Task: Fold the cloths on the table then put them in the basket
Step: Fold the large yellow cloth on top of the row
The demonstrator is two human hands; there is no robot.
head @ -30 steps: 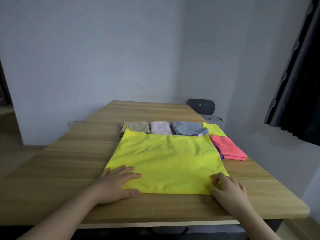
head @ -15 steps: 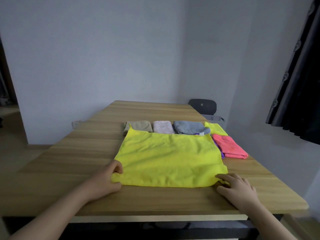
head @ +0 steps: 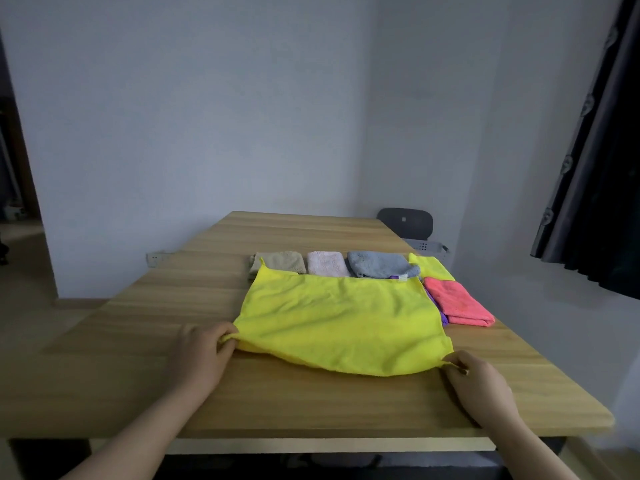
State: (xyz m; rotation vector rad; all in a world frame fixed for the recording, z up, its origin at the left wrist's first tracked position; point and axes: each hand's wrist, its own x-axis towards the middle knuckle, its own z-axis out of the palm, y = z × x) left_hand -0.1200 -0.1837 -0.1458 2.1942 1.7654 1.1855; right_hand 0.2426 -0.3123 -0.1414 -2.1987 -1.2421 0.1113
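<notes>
A large yellow cloth (head: 341,322) lies spread on the wooden table (head: 138,375). My left hand (head: 202,355) pinches its near left corner and my right hand (head: 476,384) pinches its near right corner; the near edge is lifted slightly off the table. Behind it lie folded cloths: beige (head: 282,262), pale pink (head: 327,263), grey-blue (head: 379,264), another yellow one (head: 431,268) and a coral pink one (head: 457,303) with a purple edge (head: 437,308) showing beneath. A grey basket (head: 429,245) sits off the table's far right corner.
A dark chair back (head: 405,222) stands behind the basket. A dark curtain (head: 602,161) hangs at the right. A wall socket (head: 156,258) is low on the wall at the left. Bare tabletop stretches to the left and far side.
Both hands went from resting flat on the cloth's near edge to pinching its two near corners, and the near edge has risen off the table.
</notes>
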